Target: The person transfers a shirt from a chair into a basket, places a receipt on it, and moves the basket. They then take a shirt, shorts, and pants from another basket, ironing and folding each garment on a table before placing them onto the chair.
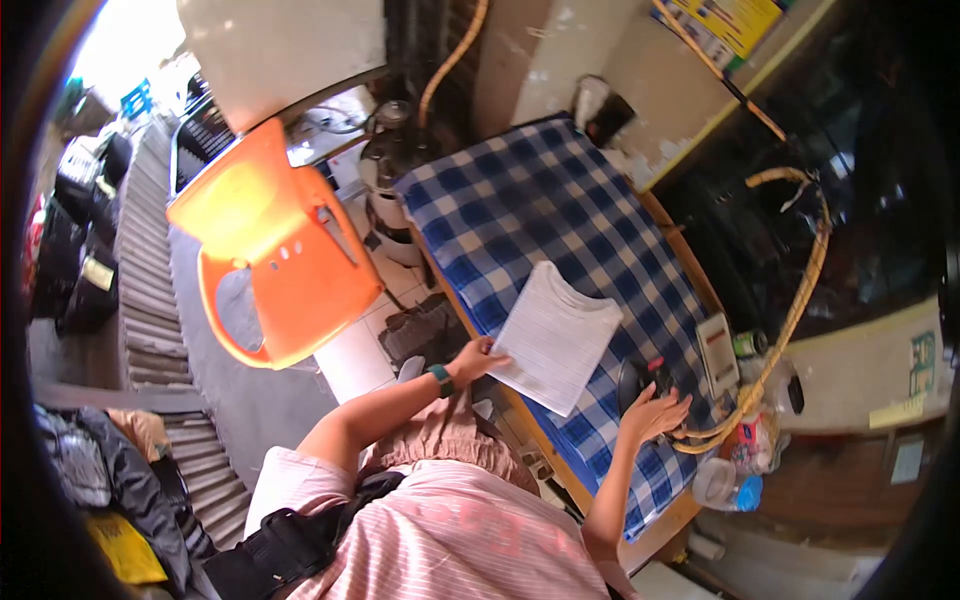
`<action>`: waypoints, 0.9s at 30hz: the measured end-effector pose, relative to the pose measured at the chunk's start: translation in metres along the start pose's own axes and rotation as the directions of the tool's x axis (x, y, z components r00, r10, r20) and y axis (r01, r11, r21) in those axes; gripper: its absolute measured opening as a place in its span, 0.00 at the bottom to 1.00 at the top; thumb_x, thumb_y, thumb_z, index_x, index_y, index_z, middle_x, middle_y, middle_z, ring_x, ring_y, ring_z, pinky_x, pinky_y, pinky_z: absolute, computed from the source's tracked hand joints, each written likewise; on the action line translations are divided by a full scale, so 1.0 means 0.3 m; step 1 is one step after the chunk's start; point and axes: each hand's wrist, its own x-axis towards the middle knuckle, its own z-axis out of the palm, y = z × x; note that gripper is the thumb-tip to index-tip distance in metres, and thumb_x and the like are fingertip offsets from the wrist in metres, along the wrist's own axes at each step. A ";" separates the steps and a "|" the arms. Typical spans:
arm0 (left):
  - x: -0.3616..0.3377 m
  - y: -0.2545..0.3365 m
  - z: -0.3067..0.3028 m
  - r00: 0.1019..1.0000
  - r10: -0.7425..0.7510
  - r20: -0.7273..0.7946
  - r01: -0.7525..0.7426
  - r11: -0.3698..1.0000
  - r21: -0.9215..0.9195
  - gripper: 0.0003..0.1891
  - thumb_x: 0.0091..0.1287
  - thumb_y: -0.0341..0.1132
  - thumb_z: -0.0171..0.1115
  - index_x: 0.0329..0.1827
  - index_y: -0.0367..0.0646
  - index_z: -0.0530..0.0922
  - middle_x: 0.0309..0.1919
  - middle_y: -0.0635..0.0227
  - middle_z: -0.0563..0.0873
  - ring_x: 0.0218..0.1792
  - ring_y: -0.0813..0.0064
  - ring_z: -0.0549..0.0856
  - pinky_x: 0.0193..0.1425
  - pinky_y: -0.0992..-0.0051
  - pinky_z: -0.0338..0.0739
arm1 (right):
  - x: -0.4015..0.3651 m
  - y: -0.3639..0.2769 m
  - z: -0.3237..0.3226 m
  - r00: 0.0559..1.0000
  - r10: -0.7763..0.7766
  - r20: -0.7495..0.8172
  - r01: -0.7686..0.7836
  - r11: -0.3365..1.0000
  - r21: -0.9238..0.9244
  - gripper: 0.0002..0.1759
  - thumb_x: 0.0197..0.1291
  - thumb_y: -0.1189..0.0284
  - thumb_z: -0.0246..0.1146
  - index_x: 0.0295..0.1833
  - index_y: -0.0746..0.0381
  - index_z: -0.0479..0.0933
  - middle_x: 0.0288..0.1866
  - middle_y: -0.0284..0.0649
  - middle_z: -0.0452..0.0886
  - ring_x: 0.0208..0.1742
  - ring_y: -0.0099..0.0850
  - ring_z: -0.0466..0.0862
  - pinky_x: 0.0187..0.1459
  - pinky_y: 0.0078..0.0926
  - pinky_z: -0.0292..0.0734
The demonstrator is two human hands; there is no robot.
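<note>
A folded white striped T-shirt (558,338) lies flat, its neckline pointing away from me, on a blue-and-white checked cloth (520,190) that covers a table. My left hand (475,362), with a dark watch on the wrist, has its fingers closed on the shirt's near left corner. To the right of the shirt is a clothes iron (632,384), dark with a reddish part, partly hidden by my right hand. My right hand (652,412) is open beside the iron, fingers spread and nothing visibly held.
An orange plastic chair (290,270) stands left of the table. A plastic jar with a blue lid (730,487) and a white framed panel (717,355) are at the right edge. A yellowish rope-like cord (815,265) hangs there. Bags and clothes (120,470) are piled at left.
</note>
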 end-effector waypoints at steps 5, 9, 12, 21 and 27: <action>-0.047 0.134 -0.017 0.973 -0.113 0.199 0.174 0.930 -0.323 0.21 0.62 0.29 0.69 0.56 0.31 0.76 0.47 0.63 0.84 0.45 0.73 0.84 0.51 0.75 0.79 | -0.089 -0.072 0.057 0.998 0.045 0.051 -0.044 0.999 -0.007 0.19 0.62 0.70 0.62 0.56 0.62 0.68 0.60 0.52 0.66 0.61 0.49 0.68 0.59 0.52 0.63; -0.015 0.106 -0.049 0.956 -0.040 0.290 0.159 0.903 -0.399 0.23 0.63 0.28 0.67 0.60 0.33 0.73 0.48 0.65 0.84 0.46 0.75 0.84 0.51 0.77 0.79 | -0.002 -0.113 0.026 0.997 -0.029 0.067 0.020 0.992 0.124 0.20 0.65 0.69 0.60 0.60 0.63 0.68 0.56 0.53 0.69 0.59 0.50 0.69 0.58 0.51 0.64; -0.072 0.145 -0.132 0.937 -0.004 0.350 0.176 0.870 -0.461 0.25 0.63 0.28 0.66 0.63 0.36 0.70 0.46 0.66 0.84 0.46 0.77 0.83 0.49 0.78 0.79 | -0.117 -0.284 -0.034 0.877 0.219 0.429 -0.190 0.976 -0.109 0.30 0.68 0.50 0.52 0.60 0.66 0.68 0.57 0.55 0.69 0.60 0.53 0.69 0.59 0.49 0.67; -0.437 0.130 -0.766 0.885 0.035 0.464 0.304 0.711 -0.634 0.32 0.68 0.28 0.60 0.73 0.37 0.56 0.62 0.67 0.73 0.61 0.79 0.74 0.66 0.76 0.68 | -0.720 -0.848 -0.271 0.121 -0.104 0.987 -0.992 0.034 0.125 0.21 0.65 0.65 0.63 0.55 0.72 0.74 0.53 0.45 0.78 0.52 0.31 0.78 0.52 0.32 0.75; -0.706 -0.166 -1.197 0.932 -0.192 0.307 0.359 0.601 -0.714 0.19 0.68 0.25 0.57 0.62 0.40 0.69 0.52 0.67 0.81 0.54 0.79 0.80 0.62 0.76 0.73 | -0.859 -1.201 -0.231 -0.159 -0.418 0.895 -0.843 0.529 0.097 0.24 0.64 0.66 0.63 0.59 0.70 0.72 0.49 0.41 0.81 0.49 0.29 0.81 0.53 0.27 0.75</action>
